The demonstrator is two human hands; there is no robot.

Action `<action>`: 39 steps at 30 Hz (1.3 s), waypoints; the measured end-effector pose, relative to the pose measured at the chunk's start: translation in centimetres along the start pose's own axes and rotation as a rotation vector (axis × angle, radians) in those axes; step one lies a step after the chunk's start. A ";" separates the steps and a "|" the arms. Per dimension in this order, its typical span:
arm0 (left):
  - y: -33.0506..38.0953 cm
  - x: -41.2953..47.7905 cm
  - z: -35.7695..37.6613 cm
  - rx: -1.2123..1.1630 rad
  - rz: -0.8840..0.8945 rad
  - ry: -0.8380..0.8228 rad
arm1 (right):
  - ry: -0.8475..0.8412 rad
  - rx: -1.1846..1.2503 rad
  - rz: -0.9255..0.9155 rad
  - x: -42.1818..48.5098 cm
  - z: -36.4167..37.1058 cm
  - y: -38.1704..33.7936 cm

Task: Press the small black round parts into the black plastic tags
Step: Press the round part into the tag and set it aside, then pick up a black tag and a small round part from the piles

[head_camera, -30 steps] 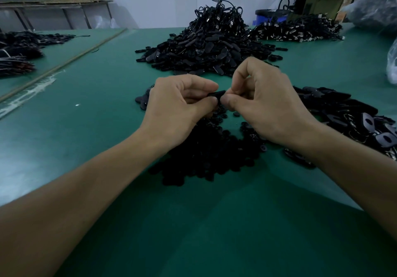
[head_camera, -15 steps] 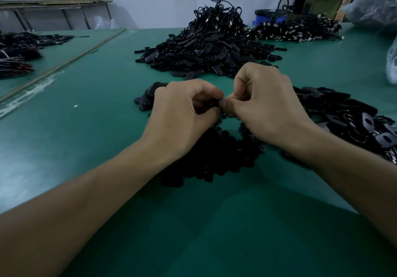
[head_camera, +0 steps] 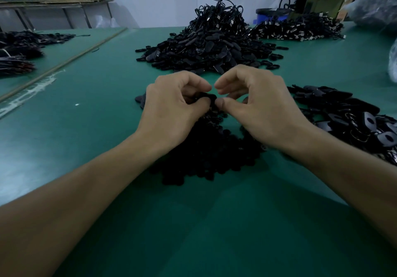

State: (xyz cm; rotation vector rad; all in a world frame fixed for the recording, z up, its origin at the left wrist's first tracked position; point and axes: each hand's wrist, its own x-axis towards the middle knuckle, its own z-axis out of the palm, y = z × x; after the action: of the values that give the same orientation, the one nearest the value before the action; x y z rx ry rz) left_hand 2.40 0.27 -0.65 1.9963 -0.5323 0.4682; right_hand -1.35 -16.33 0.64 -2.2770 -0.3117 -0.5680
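You are holding both hands together over the green table [head_camera: 86, 147], working on one black plastic tag [head_camera: 211, 99] between them. Your left hand [head_camera: 171, 109] is pinching the tag with curled fingers and thumb. Your right hand [head_camera: 260, 109] is touching its thumb tip to the tag's right end, fingers curled above; whether it is gripping a round part is hidden. Only a dark end of the tag is showing, so its long axis is probably running left to right, pointing at the right thumb. A heap of small round parts [head_camera: 206, 156] is lying under and near your hands, and tags with open holes [head_camera: 343, 113] are waiting at the right, so much work is likely remaining. Whether the tall far heap [head_camera: 208, 44] is finished pieces is unclear
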 end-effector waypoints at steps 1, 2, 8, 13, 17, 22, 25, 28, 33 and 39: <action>0.1 0.0 0.0 -0.072 -0.023 -0.028 | -0.002 -0.014 0.006 0.1 -0.1 0.2; 0.2 0.0 0.0 -0.145 -0.043 -0.060 | -0.015 0.006 0.017 0.2 -0.2 0.5; 0.2 0.1 -0.2 -0.341 -0.144 -0.144 | -0.067 0.222 0.087 0.7 -0.7 1.3; 0.2 0.1 -0.2 -0.382 -0.186 -0.131 | -0.092 0.301 0.104 0.8 -0.8 1.7; 0.2 0.1 -0.2 -0.391 -0.201 -0.147 | -0.103 0.257 0.096 0.9 -0.8 1.8; 0.4 0.1 -0.3 -0.388 -0.204 -0.139 | -0.096 0.140 0.089 1.1 -0.8 1.5; 0.5 0.1 -0.4 -0.392 -0.198 -0.138 | -0.088 0.135 0.104 1.0 -0.8 1.1; 0.5 0.3 -0.5 -0.407 -0.194 -0.132 | -0.088 0.160 0.116 1.0 -0.9 1.1; 0.6 0.4 -0.6 -0.369 -0.164 -0.124 | -0.115 0.193 0.101 1.0 -1.1 1.2; 0.1 0.6 -0.7 -0.261 -0.105 0.011 | -0.027 0.042 0.032 0.8 -0.9 0.9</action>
State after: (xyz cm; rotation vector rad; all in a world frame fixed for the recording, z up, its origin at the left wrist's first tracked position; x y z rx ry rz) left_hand 2.76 0.77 0.06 1.7605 -0.4547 0.3276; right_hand -0.58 -17.54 1.01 -2.2470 -0.2967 -0.5106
